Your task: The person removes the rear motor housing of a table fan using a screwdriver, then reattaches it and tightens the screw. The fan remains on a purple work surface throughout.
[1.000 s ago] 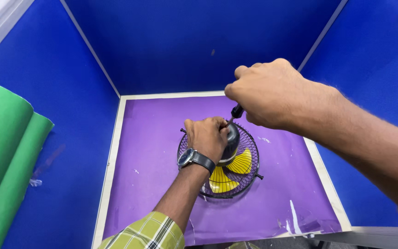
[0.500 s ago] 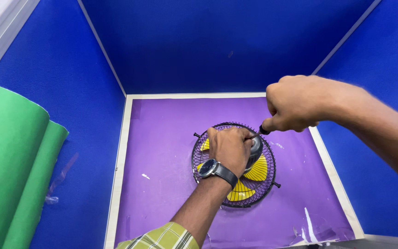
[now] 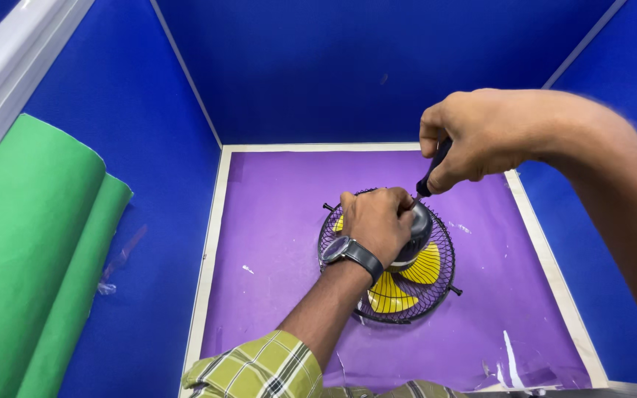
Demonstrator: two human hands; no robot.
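Note:
A small fan (image 3: 414,284) with a black wire grille and yellow blades lies face down on a purple mat (image 3: 274,221). My left hand (image 3: 374,221), with a wristwatch, grips the dark motor housing (image 3: 416,234) at the fan's centre. My right hand (image 3: 473,136) is closed around the black handle of a screwdriver (image 3: 430,173), whose tip points down at the top of the housing.
Blue walls enclose the mat on the left, back and right. A white frame (image 3: 211,236) borders the mat. Rolled green sheets (image 3: 31,250) lean outside the left wall. White scuffs mark the mat's near right corner.
The view has shifted, so the fan and both hands sit more to the right. My right hand has moved a little away from my left, still on the screwdriver.

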